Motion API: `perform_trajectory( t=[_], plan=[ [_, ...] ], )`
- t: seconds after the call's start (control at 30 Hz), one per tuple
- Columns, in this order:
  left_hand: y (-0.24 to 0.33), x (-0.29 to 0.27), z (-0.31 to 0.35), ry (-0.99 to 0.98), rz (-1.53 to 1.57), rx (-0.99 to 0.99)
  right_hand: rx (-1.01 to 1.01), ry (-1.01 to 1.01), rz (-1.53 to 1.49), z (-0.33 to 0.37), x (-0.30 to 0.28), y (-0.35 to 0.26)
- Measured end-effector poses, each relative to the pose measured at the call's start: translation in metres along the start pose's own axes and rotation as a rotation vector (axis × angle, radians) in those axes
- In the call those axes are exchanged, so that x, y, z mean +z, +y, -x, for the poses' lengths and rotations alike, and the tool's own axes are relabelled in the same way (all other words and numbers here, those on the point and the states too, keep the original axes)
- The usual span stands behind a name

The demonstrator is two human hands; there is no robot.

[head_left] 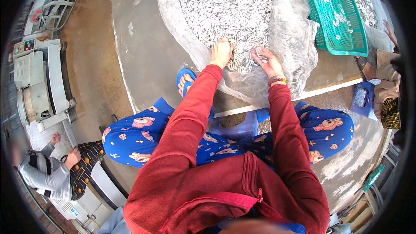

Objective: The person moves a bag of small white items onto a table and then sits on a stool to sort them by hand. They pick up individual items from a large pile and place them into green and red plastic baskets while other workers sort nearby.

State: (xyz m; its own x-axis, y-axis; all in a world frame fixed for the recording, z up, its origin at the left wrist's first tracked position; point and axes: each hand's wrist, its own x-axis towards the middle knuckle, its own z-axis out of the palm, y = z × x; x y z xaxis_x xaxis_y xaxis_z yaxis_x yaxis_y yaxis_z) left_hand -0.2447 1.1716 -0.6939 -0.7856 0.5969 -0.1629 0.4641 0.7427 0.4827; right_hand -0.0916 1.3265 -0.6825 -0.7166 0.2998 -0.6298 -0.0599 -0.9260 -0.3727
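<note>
A heap of small, silvery, slotted metal pieces (227, 4) lies on a clear plastic sheet (292, 21). At the near end of the heap, my left hand (222, 53) reaches down with its fingers bent into the pieces, so its fingertips are partly hidden. To its right, my right hand (271, 63) is turned partly palm up, with thumb and fingers curled around what looks like one of the slotted metal pieces. Between the two hands lie loose metal pieces (241, 60).
A green plastic basket (320, 39) with a few pieces inside stands right of the heap. Another person (388, 86) sits at the far right, one more (47, 171) at the left beside grey machines (41, 82). A blue stool (236, 126) is between my legs.
</note>
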Motion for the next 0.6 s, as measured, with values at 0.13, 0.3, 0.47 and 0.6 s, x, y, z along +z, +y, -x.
perform_trajectory(
  t=[0.13, 0.3, 0.47, 0.6],
  plan=[
    [-0.027, -0.008, -0.015, -0.158, 0.188, -0.049, -0.162, 0.206, -0.402, 0.008, -0.036, -0.017],
    [-0.046, -0.029, 0.003, -0.257, 1.455, -0.359, -0.196, 0.363, 0.068, 0.014, -0.042, -0.023],
    [-0.017, -0.044, 0.015, -0.245, 1.839, -0.237, -0.572, 0.276, 1.744, -0.006, 0.011, 0.028],
    [0.011, -0.052, -0.003, -0.367, 1.669, -0.211, -0.336, 0.345, 1.925, -0.015, 0.026, 0.042]
  ],
)
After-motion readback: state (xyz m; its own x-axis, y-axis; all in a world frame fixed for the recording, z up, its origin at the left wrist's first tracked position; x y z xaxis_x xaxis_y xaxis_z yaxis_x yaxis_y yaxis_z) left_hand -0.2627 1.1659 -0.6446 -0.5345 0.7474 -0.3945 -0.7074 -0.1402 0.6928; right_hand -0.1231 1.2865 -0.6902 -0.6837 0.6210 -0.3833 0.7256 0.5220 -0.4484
